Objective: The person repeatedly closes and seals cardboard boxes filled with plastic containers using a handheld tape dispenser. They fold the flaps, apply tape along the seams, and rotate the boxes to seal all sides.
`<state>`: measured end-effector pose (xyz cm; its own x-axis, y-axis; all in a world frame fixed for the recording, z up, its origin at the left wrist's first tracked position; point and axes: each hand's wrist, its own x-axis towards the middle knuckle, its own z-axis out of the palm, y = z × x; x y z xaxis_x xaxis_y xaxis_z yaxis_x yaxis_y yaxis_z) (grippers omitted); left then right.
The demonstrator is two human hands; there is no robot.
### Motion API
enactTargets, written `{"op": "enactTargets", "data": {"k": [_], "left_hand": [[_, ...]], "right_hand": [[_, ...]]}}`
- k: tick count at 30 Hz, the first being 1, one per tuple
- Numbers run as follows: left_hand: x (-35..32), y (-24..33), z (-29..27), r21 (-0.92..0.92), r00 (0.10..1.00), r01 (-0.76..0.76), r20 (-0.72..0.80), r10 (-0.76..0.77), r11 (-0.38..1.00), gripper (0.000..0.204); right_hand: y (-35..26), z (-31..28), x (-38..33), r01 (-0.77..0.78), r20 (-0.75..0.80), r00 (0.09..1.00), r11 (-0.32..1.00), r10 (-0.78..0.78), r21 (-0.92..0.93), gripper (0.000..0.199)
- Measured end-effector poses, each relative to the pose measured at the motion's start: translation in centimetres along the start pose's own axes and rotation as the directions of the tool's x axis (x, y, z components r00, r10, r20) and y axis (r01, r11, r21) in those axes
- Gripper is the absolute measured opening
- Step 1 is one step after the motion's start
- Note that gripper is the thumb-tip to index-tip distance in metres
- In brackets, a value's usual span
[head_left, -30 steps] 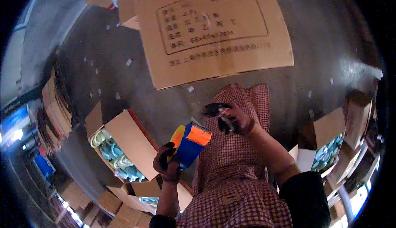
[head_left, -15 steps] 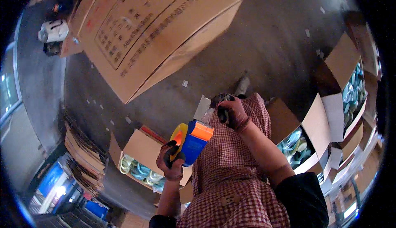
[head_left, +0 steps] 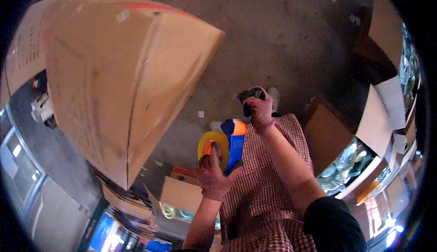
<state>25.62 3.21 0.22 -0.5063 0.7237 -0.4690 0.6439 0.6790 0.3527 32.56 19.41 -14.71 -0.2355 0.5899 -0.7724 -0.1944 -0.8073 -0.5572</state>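
Observation:
My left hand (head_left: 214, 174), in a glove with dark fingertips, grips a tape dispenser (head_left: 236, 145). The dispenser is blue with an orange front end, and a yellowish roll of tape (head_left: 203, 144) sits on its side. One of my fingers lies over the roll's orange hub. Higher up and to the right, my right hand (head_left: 260, 108) is closed, its dark fingers curled inward. Whatever may be in those fingers is too dark to name. The two hands are apart, in front of my red checked apron (head_left: 255, 192).
A large closed carton (head_left: 104, 69) looms at the upper left. Opened cartons with shiny greenish rolls (head_left: 348, 167) stand at the right. Another open carton (head_left: 182, 192) with pale rolls is below left, beside stacked flat cardboard (head_left: 129, 206). Paper scraps (head_left: 200, 114) dot the dark floor.
The view has turned, so the large carton shows its edge and sits farther left. My left hand has shifted up and right with the dispenser, which stands more upright. My right hand stays closed.

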Motion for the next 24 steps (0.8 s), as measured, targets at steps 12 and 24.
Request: {"op": "enactTargets", "data": {"k": [12,24], "left_hand": [[3.1,-13.8,11.5,0.387,0.992,0.020,-0.123,0.030,0.922,0.078],[-0.7,-19.9,15.7,0.393,0.930,0.064,-0.357,0.088,0.917,0.086]], "right_hand": [[10.0,1.2,13.2,0.284,-0.064,0.959,0.927,-0.277,0.245,0.020],[15.5,3.5,12.4,0.271,0.109,0.929,0.851,-0.353,0.450,0.022]]}}
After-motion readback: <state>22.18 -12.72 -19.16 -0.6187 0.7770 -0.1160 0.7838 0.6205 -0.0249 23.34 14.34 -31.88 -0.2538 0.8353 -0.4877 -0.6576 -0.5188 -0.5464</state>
